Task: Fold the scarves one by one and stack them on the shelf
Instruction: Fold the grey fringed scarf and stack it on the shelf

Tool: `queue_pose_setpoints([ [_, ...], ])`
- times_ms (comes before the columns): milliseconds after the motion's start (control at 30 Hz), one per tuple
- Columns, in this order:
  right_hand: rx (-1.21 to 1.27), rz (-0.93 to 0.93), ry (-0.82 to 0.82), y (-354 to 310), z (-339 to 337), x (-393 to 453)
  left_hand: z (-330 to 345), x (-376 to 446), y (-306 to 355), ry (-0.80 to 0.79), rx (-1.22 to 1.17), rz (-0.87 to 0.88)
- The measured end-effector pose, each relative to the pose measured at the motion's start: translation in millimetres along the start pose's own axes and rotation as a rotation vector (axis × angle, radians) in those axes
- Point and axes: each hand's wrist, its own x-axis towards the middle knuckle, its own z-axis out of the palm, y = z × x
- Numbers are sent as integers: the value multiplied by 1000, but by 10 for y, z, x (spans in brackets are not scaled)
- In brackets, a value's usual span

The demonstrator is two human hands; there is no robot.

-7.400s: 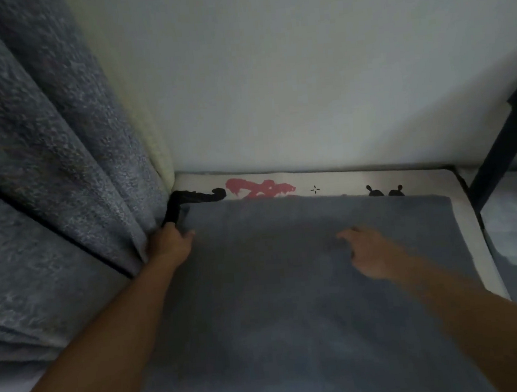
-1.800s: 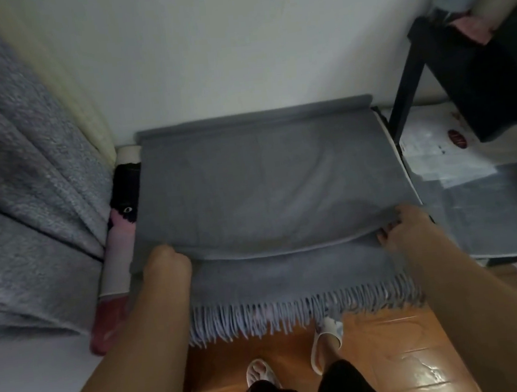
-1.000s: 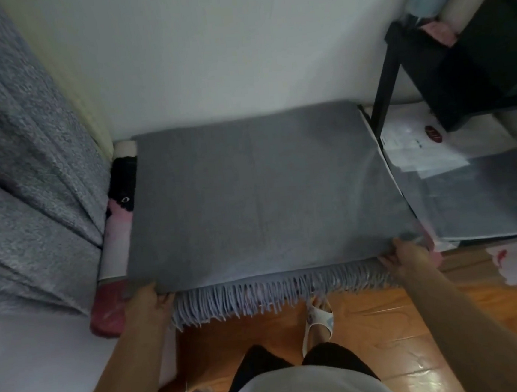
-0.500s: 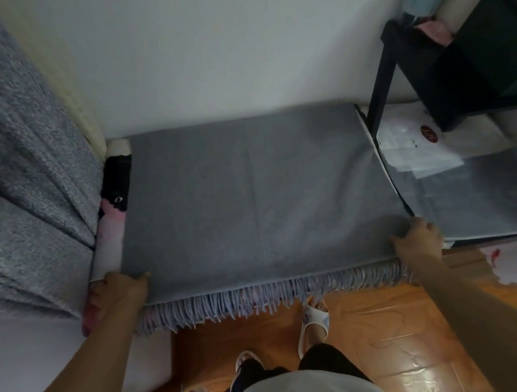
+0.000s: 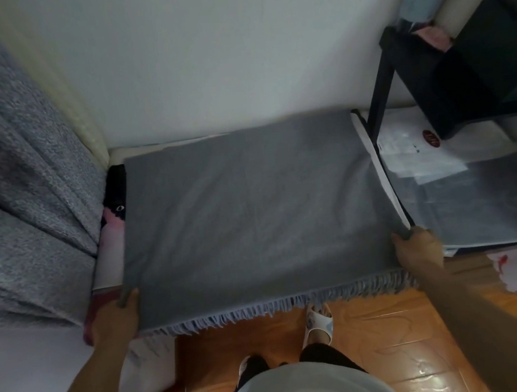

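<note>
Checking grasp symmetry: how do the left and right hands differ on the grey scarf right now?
The left hand grips the grey scarf at its near-left corner, close to the fringe; the right hand holds the right edge farther from the fringe. The left hand lies over the pink-and-white sheet; the right hand sits by the black shelf frame. Both grip the scarf's edges.

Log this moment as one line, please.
stage: folding | scarf: flat, fringe toward person | left hand: grips near-left corner | right hand: grips near-right corner
</note>
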Motion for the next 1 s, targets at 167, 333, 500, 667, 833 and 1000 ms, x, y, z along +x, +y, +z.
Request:
queue_pose_setpoints([
  [167,351,102,37,-11,-85,-57,-26,15,-21,-77,-68,9],
  [333,225,114,4,54,-190,-143,13,36,-149,-57,-41,61],
  [500,-168,12,181,-35,-99,-254,213,-14,-72,198,296,166],
  [667,-345,-702,220,-850,482,-435,735,-386,790,106,333,703],
  [833,-352,-1096,19,-1783,1280,-559,1307,-348,1483,94,405,881],
  [1000,-481,-784,51,-1383,1028,588,1384,-104,1459,68,555,797],
])
